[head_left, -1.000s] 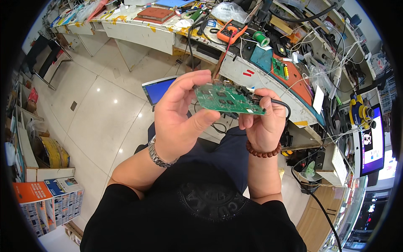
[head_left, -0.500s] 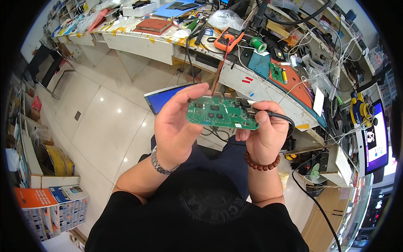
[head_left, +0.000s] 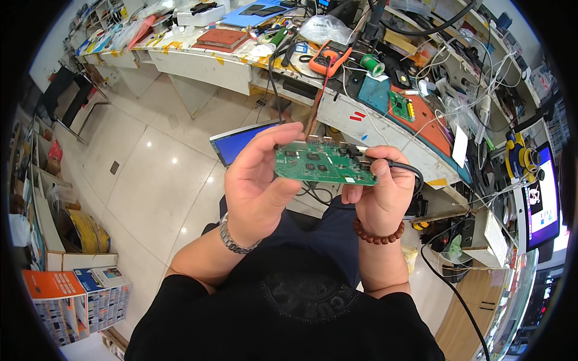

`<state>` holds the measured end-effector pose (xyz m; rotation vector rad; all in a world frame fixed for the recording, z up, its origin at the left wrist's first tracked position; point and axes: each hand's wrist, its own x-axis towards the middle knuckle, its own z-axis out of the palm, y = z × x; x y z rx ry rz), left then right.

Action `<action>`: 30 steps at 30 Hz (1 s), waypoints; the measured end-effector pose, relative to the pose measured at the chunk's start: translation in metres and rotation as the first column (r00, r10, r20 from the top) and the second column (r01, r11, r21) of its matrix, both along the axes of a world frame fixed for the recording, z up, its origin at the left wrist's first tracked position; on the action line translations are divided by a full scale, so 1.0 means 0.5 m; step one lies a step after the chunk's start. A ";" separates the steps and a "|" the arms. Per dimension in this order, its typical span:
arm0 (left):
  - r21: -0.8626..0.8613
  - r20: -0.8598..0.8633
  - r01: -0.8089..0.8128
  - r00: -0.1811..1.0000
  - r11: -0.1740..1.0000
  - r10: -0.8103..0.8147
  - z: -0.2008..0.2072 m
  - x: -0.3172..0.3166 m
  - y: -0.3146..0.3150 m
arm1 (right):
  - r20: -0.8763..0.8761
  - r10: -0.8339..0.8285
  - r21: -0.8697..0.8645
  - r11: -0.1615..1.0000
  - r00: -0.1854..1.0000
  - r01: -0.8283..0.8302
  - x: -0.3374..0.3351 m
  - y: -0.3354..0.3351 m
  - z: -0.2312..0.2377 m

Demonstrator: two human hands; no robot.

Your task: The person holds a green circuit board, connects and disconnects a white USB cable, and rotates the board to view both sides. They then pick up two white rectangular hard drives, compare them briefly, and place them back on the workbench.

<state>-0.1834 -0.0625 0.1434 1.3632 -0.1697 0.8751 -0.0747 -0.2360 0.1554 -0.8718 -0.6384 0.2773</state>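
Observation:
A green circuit board with several dark chips is held up in front of my body, its chip side facing me. My left hand curves round the board's left end, fingers at the upper edge and thumb at the lower edge. At the other end, my right hand pinches the board between thumb and fingers, close to its connectors. A black cable comes off that right end and loops down behind my right hand. The plug itself is partly hidden by my fingers.
Behind the board, a screen shows blue. The cluttered bench carries an orange multimeter, a green wire spool and another small green board. A monitor stands at the right; a black chair is at far left.
The whole view has shifted slightly. My left thumb and the board's left end have moved a little to the right. Both hands keep their hold.

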 end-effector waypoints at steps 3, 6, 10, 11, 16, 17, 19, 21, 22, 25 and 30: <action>-0.115 0.081 0.134 0.989 0.984 -0.125 0.003 -0.002 0.002 | 0.041 -0.015 -0.026 1.000 0.999 0.016 0.001 0.001 -0.002; -0.040 0.004 0.022 1.000 0.999 -0.021 0.005 -0.004 -0.001 | 0.067 -0.001 -0.014 1.000 0.998 0.002 0.003 0.004 -0.005; -0.063 0.023 0.033 0.999 0.997 -0.032 0.002 -0.005 -0.001 | 0.093 0.006 -0.001 1.000 0.996 -0.005 0.003 0.007 -0.007; -0.054 0.034 0.037 0.999 0.998 -0.035 0.000 -0.005 0.001 | 0.095 0.009 0.001 1.000 0.995 -0.009 0.002 0.007 -0.007; -0.017 0.073 0.071 0.995 0.997 -0.069 -0.013 -0.002 0.011 | -0.040 0.001 0.039 0.999 0.999 0.001 -0.012 0.002 0.002; -0.017 0.061 0.075 0.995 0.997 -0.074 -0.016 -0.001 0.012 | -0.021 -0.015 0.031 0.999 1.000 0.015 -0.016 0.003 0.004; -0.033 0.052 0.100 0.994 0.994 -0.098 -0.018 0.001 0.015 | 0.013 -0.048 0.019 0.999 0.999 0.048 -0.024 0.005 0.007; -0.053 0.060 0.133 0.990 0.990 -0.129 -0.017 0.003 0.017 | 0.032 -0.084 -0.002 0.996 0.996 0.084 -0.035 0.007 0.012; -0.116 0.086 0.171 0.983 0.978 -0.161 -0.016 0.005 0.015 | 0.055 -0.106 -0.018 0.994 0.993 0.107 -0.042 0.008 0.015; -0.257 0.136 0.250 0.966 0.933 -0.221 -0.006 0.010 0.008 | 0.087 -0.123 -0.022 0.992 0.989 0.126 -0.060 0.014 0.027; -0.351 0.080 0.252 0.968 0.902 -0.239 0.006 0.013 0.008 | 0.169 -0.078 -0.119 0.988 0.982 0.099 -0.073 0.011 0.054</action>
